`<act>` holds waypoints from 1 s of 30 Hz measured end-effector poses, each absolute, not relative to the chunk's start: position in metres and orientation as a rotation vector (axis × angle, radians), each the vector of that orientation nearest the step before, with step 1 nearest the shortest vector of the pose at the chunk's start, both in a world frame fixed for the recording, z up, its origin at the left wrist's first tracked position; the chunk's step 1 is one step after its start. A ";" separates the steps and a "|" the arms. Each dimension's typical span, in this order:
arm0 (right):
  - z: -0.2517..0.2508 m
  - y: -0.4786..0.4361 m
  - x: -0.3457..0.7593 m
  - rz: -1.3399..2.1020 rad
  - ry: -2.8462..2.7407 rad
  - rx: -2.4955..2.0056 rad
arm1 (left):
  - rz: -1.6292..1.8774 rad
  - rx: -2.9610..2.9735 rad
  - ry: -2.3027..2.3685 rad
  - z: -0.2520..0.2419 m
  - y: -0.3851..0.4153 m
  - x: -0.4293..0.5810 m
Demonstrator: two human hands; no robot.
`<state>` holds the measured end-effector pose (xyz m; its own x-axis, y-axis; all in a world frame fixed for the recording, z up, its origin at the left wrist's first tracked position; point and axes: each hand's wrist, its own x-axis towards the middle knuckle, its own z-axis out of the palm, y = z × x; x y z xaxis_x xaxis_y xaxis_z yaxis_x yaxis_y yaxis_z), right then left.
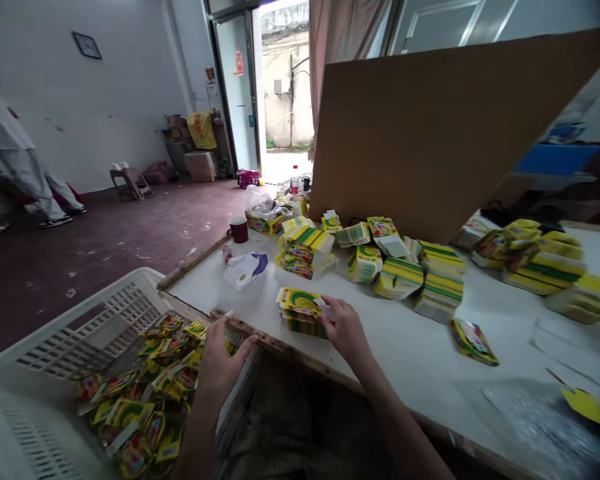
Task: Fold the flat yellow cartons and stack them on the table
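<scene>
A small stack of flat yellow printed cartons (pixel 300 303) lies near the table's front edge. My right hand (pixel 345 330) is at the stack's right end, thumb and fingers closed on the top carton. My left hand (pixel 223 360) hovers by the wooden table edge, beside the crate, thumb spread away from the fingers and nothing visible in it. Below and left of it, a white plastic crate (pixel 97 310) holds many loose folded yellow cartons (pixel 130 413).
Bundles of flat cartons (pixel 307 240) stand farther back, with more bundles (pixel 545 257) at right. One carton (pixel 474 341) lies alone. A tissue pack (pixel 246 270) and dark red mug (pixel 239 229) sit at left. A cardboard sheet (pixel 410 147) stands behind. A person (pixel 20 153) is at far left.
</scene>
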<state>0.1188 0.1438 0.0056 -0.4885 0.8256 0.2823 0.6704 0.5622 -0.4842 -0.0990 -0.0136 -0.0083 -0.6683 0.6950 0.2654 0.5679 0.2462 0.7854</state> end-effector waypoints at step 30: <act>0.021 0.037 0.095 1.808 -1.569 -0.675 | 2.172 0.057 0.942 0.016 -0.001 -0.002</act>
<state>0.0953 0.0368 0.0211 -0.6613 0.7495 0.0306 -0.1358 -0.0795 -0.9875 -0.0017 -0.0010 0.0164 -0.7141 0.6577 -0.2399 -0.6246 -0.4438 0.6425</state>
